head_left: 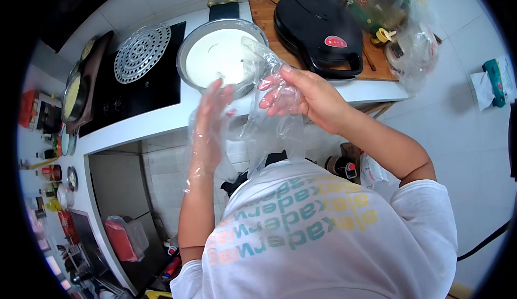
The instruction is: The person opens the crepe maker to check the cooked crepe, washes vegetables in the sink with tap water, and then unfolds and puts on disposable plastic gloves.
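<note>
My left hand is inside a loose clear disposable plastic glove, its fingers stretched upward and somewhat blurred. Facing it, my right hand has its fingers curled around another piece of thin clear plastic, which looks like a second disposable glove. This plastic hangs between the hands and reaches up over the front rim of a metal bowl. Inside the bowl lies a smooth white mass, possibly dough or batter, with a small mark on its surface. Both hands are just in front of the bowl.
Left of the bowl, a perforated metal steamer rack lies on a black cooktop. A closed black electric griddle sits on a wooden board. Bagged jars stand beyond it. A pan is at far left.
</note>
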